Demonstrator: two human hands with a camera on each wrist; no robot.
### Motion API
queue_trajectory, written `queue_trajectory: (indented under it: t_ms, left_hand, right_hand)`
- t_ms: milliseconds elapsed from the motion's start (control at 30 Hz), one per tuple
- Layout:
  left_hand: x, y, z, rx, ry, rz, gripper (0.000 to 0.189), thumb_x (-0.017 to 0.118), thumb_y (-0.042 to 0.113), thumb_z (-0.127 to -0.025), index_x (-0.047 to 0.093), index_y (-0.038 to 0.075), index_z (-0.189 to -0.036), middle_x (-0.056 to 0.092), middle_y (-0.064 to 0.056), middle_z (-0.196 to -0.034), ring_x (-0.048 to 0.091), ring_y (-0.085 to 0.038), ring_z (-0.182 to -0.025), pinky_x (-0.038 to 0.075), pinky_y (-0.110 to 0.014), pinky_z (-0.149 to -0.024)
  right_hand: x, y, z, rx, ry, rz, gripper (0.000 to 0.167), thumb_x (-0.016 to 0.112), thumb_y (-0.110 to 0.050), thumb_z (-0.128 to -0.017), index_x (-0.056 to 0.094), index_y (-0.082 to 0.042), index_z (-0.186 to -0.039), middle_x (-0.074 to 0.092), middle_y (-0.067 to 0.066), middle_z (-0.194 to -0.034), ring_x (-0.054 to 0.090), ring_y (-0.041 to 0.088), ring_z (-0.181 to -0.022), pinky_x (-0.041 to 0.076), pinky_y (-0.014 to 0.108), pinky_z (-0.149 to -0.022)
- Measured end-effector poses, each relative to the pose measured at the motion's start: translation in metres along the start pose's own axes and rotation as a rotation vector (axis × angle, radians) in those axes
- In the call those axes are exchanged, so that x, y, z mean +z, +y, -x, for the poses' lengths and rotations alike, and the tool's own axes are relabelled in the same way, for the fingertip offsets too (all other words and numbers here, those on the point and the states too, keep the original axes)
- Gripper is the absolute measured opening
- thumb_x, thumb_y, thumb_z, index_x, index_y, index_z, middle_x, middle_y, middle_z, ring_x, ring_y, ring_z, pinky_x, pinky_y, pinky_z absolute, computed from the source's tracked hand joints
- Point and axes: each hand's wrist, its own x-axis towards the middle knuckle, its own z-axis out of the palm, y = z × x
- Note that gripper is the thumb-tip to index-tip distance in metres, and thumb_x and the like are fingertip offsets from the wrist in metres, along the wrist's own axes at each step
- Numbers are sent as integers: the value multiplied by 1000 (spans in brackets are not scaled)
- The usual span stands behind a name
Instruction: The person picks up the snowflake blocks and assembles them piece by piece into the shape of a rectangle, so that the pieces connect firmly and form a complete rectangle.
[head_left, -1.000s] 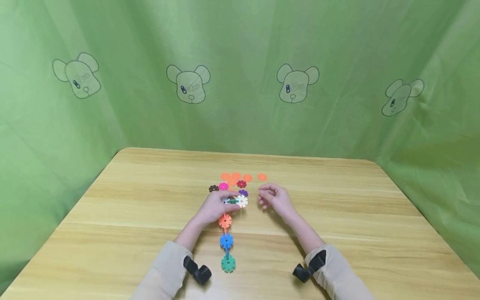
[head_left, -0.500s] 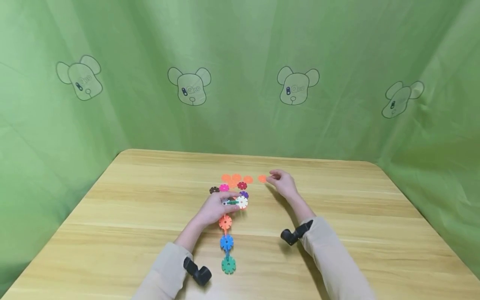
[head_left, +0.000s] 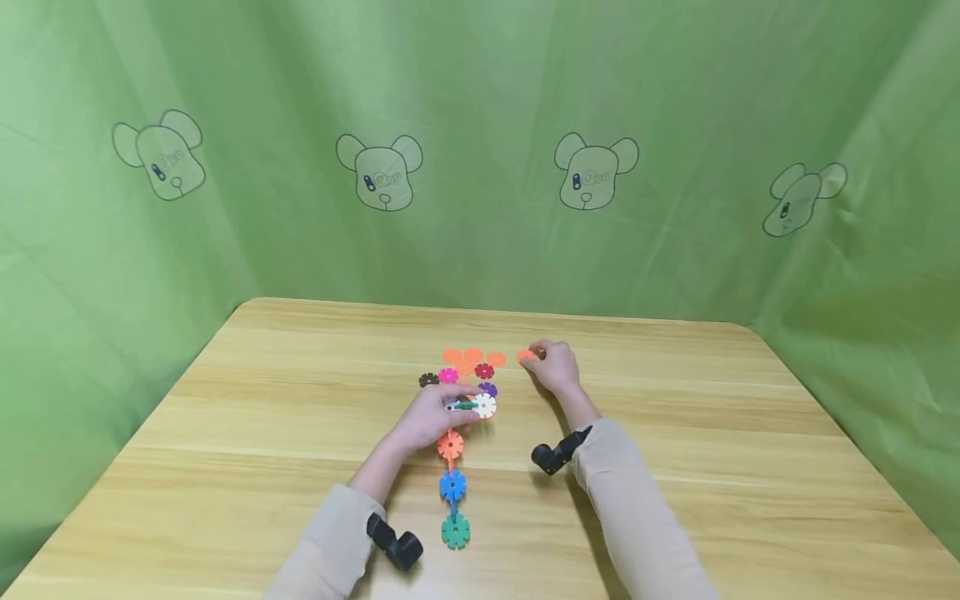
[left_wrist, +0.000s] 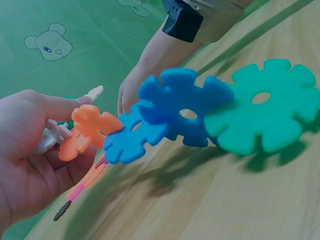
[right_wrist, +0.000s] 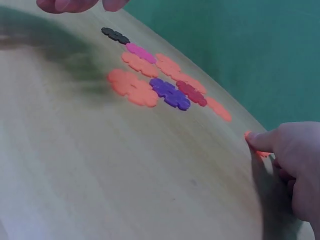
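Head view first: holding what in the left hand (head_left: 429,417)?

Gripping, between thumb and fingers, one end of a chain of slotted discs (head_left: 453,492), with a white disc (head_left: 490,409) showing just past the fingertips.

Running which way from there?

Toward the near side of the table (head_left: 750,500), about midway between left and right edges. Made up, after the white end, of orange links (left_wrist: 97,125), blue links (left_wrist: 186,107) and last a green disc (left_wrist: 282,117). Cannot tell whether touching the wood at that last piece.

And with the right hand (head_left: 557,367)?

Narrow there: pinching a loose orange disc (head_left: 524,356) near the table's far edge, with the thumb laid over it in the right wrist view.

Lying close by?

Spread flat between the left hand and the far edge: more orange discs (head_left: 472,355), a dark red disc (head_left: 479,372), a purple disc (head_left: 492,390) just beyond the white one, a pink disc (head_left: 442,376), and, nearest the left edge, a black disc (head_left: 423,381).

Behind the far edge?

Hung all round: green cloth (head_left: 480,75) printed with outlined animal heads (head_left: 367,158).
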Motion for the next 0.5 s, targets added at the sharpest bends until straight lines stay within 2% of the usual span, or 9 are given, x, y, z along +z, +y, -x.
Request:
queue_trajectory:
  t_ms: [133,333,500]
  left_hand:
    - [0,1,0,1,1,-9,38,71,15,-81,64,9,-117,64,-9,-105,63,-21,-67,51,-29,-62]
    - [0,1,1,-13,0,-16,37,70,15,-81,64,12,-118,62,-8,-112,63,-18,-68,52,-31,-66]
    - [1,0,1,-6,1,-15,37,70,15,-81,64,12,-117,62,-8,-113,63,-20,-68,52,-31,-65]
  right_hand:
    - [-2,-2,0,18,-21,8,35,68,-21,-83,61,1,-110,56,22,-105,51,35,-99,42,45,-85]
    - [-2,2,1,0,-26,-41,30,69,-15,-83,60,1,-106,56,16,-92,50,29,-84,42,38,-73]
    - [-4,4,3,-3,-2,-120,24,68,-7,-80,61,1,-102,59,13,-87,54,26,-82,43,37,-74]
